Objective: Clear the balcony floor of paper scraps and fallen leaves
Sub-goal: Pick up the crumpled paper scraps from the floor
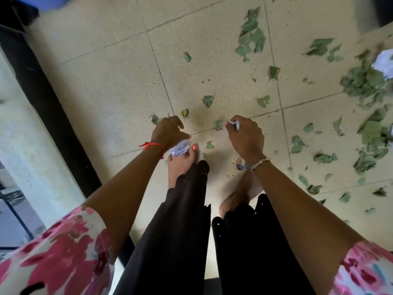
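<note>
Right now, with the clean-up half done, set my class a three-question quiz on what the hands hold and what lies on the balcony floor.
1. True or false: the left hand holds nothing.
2. Multiple choice: what do the fingers of the right hand pinch? A) a small white paper scrap B) a brown twig C) a silver coin
3. Fill the gap: the largest heap of torn green leaves lies on the beige floor tiles to the person's ____.
Key: 1 false, it holds a wad of white paper scraps; 2 A; 3 right.
</note>
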Available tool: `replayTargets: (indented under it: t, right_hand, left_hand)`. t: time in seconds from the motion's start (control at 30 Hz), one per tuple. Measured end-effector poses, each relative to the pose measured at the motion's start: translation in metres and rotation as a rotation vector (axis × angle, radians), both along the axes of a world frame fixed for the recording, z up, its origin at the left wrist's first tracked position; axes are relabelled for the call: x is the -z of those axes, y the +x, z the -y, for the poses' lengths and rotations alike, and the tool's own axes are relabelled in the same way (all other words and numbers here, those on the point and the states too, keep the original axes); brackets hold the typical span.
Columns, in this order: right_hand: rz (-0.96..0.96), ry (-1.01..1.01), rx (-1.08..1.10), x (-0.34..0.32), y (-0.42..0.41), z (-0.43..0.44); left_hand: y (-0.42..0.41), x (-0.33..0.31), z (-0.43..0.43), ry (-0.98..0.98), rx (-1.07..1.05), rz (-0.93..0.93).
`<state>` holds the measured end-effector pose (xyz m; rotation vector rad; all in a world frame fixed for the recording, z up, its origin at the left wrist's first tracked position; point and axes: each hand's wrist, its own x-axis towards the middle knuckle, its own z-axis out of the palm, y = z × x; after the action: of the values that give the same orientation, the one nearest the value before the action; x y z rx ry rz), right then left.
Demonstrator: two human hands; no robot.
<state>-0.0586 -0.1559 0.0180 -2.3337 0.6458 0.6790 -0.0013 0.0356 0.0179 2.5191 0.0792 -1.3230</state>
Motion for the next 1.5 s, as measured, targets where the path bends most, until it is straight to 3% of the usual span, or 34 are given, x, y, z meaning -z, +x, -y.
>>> replayTargets:
  t: [0.13,0.3,0.47,0.67,0.73,0.8,0.93,1.07,1.17,1.27,1.4,1.5]
  right_hand:
    - [0.021,-0.01,0.021,0.015,-0.002,-0.003]
    - [0.005,-0.033,0.032,0.033,-0.005,-0.001]
    - [-0.017,-0.055,-0.027,0.026,0.001,0.002]
    - [-0.077,-0.131,-0.254,-0.061,0.029,0.001]
    - [-0.095,-0.139,-0.326,-0.099,0.048,-0.004]
    - [-0.075,-0.106,-0.332,-0.14,0.079,-0.018]
    - [0.002,0.069,-0.181,-0.21,0.163,-0.058]
    - [0.133,0.374,0.352,-0.253,0.261,-0.124]
    - [0.138,0.499,0.594,-0.269,0.339,-0.18]
    - [0.199,0.55,0.67,-0.274,0.402,-0.225]
    - [0.216,0.663,0.625,-0.256,0.454,-0.273]
    - [0.179,0.674,0.431,-0.241,0.465,-0.296]
  left_hand:
    - [0.009,0.024,0.013,0.069,-0.05,0.102]
    - [0.015,0.043,0.019,0.181,-0.027,0.099]
    - [0.019,0.045,0.007,0.075,-0.001,0.061]
    - [0.043,-0.05,-0.018,-0.003,-0.339,-0.109]
    - [0.053,-0.091,-0.028,-0.1,-0.472,-0.075]
    - [0.081,-0.128,-0.051,-0.201,-0.667,-0.188]
    - [0.133,-0.208,-0.081,-0.17,-1.01,-0.095]
    - [0.208,-0.264,-0.111,-0.228,-1.261,0.095]
    - [0.267,-0.278,-0.138,-0.287,-1.359,0.178]
    - [0.318,-0.273,-0.168,-0.299,-1.679,0.255]
    - [0.364,-0.238,-0.198,-0.241,-1.591,0.178]
    - [0.375,-0.209,-0.215,-0.229,-1.508,0.088]
